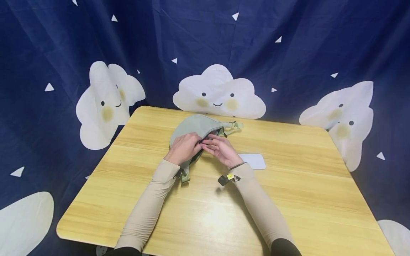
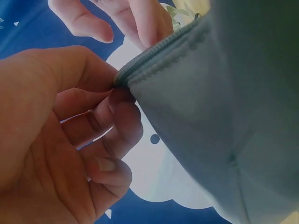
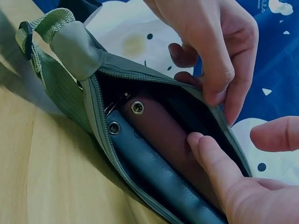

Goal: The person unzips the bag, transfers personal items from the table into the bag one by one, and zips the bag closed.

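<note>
A grey-green waist bag [image 1: 196, 126] lies on the table, its zipped mouth wide apart. My left hand [image 1: 184, 147] pinches the zipper edge between thumb and finger, which the left wrist view shows close up on the bag's side [image 2: 187, 102]. Fingers of my right hand [image 1: 221, 149] reach into the mouth, fairly straight. In the right wrist view the fingertips touch a brown leather-like item [image 3: 159, 126] inside. Beside it lies a dark blue leather-like item [image 3: 145, 163]; each has a metal eyelet at its end. Their lower parts are hidden in the bag.
A flat white rounded rectangle [image 1: 254, 161] lies on the wooden table [image 1: 304, 192], partly behind my right wrist. Green webbing straps [image 1: 235, 125] with buckles extend from the bag's ends. A dark blue curtain [image 1: 205, 39] with clouds hangs behind the table.
</note>
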Demonstrator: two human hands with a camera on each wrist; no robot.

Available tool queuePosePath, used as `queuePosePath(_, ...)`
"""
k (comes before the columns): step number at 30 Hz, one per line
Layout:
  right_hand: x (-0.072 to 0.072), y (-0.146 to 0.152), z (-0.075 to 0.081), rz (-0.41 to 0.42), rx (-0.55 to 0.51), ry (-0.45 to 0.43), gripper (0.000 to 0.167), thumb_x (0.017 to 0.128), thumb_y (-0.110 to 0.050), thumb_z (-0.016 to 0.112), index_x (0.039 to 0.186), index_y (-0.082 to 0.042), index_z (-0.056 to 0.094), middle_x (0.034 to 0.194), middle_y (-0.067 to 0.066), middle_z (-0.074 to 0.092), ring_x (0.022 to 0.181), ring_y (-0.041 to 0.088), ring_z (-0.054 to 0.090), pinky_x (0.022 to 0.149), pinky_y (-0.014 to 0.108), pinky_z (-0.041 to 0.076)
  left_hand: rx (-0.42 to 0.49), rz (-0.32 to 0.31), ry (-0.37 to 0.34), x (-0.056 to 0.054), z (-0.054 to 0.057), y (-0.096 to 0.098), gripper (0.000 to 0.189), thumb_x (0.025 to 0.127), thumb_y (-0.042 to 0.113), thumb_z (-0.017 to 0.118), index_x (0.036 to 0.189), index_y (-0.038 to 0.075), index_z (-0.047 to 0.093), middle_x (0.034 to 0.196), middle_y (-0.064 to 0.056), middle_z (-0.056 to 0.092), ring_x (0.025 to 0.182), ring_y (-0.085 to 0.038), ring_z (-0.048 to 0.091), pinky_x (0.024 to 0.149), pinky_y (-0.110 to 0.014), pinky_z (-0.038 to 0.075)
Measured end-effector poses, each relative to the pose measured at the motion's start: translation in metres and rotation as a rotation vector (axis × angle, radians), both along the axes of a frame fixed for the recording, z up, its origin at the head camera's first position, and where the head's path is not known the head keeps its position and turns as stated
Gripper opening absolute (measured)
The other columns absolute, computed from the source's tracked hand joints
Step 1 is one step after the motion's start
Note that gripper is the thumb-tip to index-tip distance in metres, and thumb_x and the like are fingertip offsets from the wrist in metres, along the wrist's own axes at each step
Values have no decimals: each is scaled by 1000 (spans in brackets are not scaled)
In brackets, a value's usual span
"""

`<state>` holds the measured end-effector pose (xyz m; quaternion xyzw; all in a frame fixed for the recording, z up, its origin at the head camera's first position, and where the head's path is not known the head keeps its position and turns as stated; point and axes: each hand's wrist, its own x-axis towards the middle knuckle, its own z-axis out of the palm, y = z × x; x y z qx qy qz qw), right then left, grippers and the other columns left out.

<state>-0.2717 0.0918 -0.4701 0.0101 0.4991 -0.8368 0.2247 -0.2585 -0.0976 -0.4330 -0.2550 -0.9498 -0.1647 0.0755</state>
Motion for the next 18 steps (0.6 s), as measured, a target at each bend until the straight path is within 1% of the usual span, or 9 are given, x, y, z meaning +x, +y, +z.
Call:
queuePosePath(10, -1, -3, 1, -4, 22, 7, 60, 104, 1, 41, 160, 6, 20, 114, 15, 64, 99, 18, 72, 97, 28, 58, 1, -3, -3, 0, 0, 0, 11, 95, 15, 64, 87, 14, 72, 82, -1, 64, 74, -22, 64, 64, -43, 53)
queuePosePath(14, -3, -5, 2, 0, 5, 6, 63, 104, 1, 43, 160, 6, 15, 111, 13, 65, 98, 16, 72, 96, 26, 58, 0, 1, -7, 0, 0, 0, 13, 96, 17, 64, 86, 15, 71, 81, -1, 63, 72, -21, 63, 64, -43, 53)
queuePosePath(18, -4, -4, 2, -1, -16, 0, 61, 104, 1, 43, 159, 7, 17, 108, 12, 65, 97, 15, 72, 93, 25, 58, -4, 1, -8, 0, 1, 0, 13, 96, 17, 64, 86, 15, 72, 80, 0, 61, 71, -21, 62, 63, -42, 53)
